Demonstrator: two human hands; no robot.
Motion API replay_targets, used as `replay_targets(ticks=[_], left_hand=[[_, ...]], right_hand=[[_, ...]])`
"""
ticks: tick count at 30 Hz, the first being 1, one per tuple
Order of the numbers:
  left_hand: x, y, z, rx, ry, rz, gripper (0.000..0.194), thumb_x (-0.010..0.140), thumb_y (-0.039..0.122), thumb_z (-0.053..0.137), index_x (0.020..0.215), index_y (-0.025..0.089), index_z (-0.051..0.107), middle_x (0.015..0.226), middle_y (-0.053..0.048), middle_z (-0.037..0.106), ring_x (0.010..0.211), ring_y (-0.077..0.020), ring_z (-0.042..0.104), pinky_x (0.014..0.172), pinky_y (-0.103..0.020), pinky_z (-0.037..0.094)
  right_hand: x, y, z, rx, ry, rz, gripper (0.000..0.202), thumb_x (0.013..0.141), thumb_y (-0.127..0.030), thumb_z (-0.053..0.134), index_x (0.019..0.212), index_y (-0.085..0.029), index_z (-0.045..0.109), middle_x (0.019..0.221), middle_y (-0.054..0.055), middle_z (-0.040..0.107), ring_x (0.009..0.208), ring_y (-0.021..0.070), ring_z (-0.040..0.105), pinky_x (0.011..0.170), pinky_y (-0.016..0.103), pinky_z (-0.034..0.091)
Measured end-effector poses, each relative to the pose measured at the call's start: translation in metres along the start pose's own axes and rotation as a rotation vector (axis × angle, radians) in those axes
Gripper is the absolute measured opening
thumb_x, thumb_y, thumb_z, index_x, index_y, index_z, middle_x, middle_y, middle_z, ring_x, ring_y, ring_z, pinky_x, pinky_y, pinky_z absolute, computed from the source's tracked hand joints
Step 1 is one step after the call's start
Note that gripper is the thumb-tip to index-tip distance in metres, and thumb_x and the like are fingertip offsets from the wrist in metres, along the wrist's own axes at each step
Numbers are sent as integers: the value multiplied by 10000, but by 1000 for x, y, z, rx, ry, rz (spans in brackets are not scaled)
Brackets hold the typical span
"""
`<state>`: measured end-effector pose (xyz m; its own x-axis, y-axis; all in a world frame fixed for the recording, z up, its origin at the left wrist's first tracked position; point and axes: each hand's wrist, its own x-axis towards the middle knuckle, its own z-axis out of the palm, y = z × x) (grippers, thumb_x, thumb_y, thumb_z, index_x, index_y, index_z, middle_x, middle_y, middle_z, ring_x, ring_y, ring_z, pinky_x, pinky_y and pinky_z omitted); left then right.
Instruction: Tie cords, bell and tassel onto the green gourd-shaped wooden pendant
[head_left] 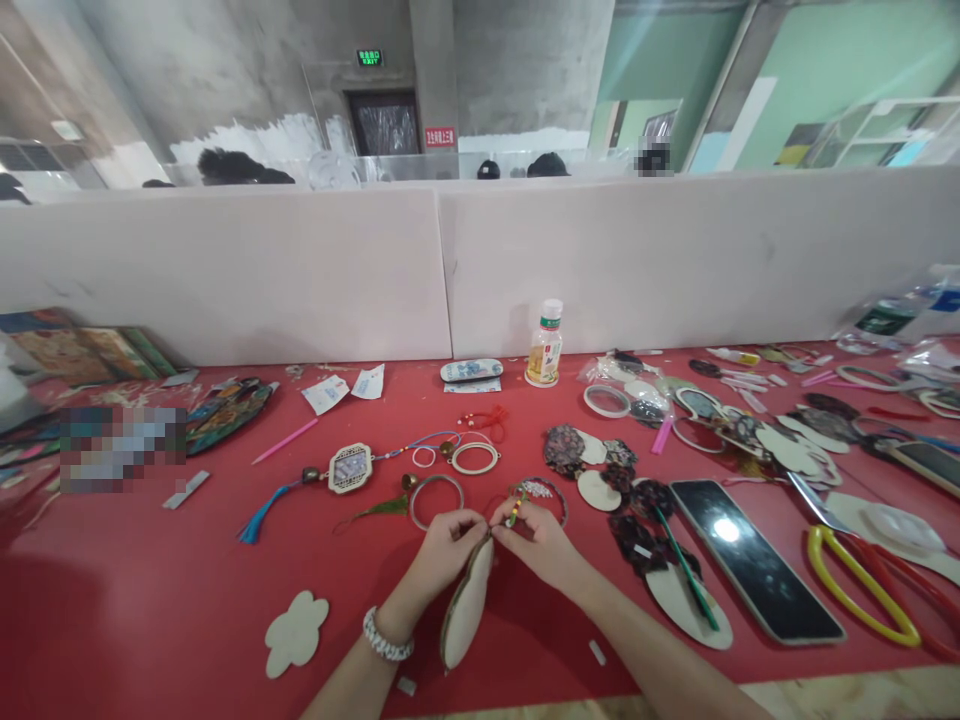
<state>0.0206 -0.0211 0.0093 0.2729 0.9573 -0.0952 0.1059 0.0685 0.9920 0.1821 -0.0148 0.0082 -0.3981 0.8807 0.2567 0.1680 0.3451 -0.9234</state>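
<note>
My left hand (448,548) pinches the top end of a pale, curved fabric-like piece (468,606), which hangs down between my wrists with a darker edge. Fingertips of my right hand (534,540) meet the left ones at that same top end, closed together, with a small beaded green and yellow cord (517,508) at them. What exactly the right fingertips pinch is too small to tell. Just beyond the hands lie a grey ring (437,478) and another ring, partly hidden behind the right hand. A white braided band circles my left wrist.
On the red table (187,590) are a phone (757,560), scissors with yellow and red handles (862,585), a flower-shaped piece (297,634), a tasselled pendant (350,469), a pink pen (285,441) and a bottle (544,345). A white partition (300,280) stands behind; several heads show beyond.
</note>
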Motion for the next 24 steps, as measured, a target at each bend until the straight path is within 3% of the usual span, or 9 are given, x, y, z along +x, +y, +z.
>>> replay_targets(ticks=[8, 24], left_hand=[[-1, -6, 2, 61, 1, 45, 239, 759, 327, 498, 652, 122, 558, 548, 9, 535, 508, -105, 491, 496, -199, 364], [-2, -7, 3, 70, -13, 39, 237, 760, 352, 499, 669, 140, 555, 554, 2, 556, 510, -116, 513, 505, -209, 388]], right_hand=[[-1, 2, 1, -114, 30, -70, 90, 725, -121, 506, 769, -165, 571, 759, 25, 596, 732, 135, 553, 706, 251, 436], [0, 0, -2, -236, 10, -161, 86, 716, -119, 507, 744, -181, 561, 744, 29, 594, 716, 146, 548, 687, 267, 428]])
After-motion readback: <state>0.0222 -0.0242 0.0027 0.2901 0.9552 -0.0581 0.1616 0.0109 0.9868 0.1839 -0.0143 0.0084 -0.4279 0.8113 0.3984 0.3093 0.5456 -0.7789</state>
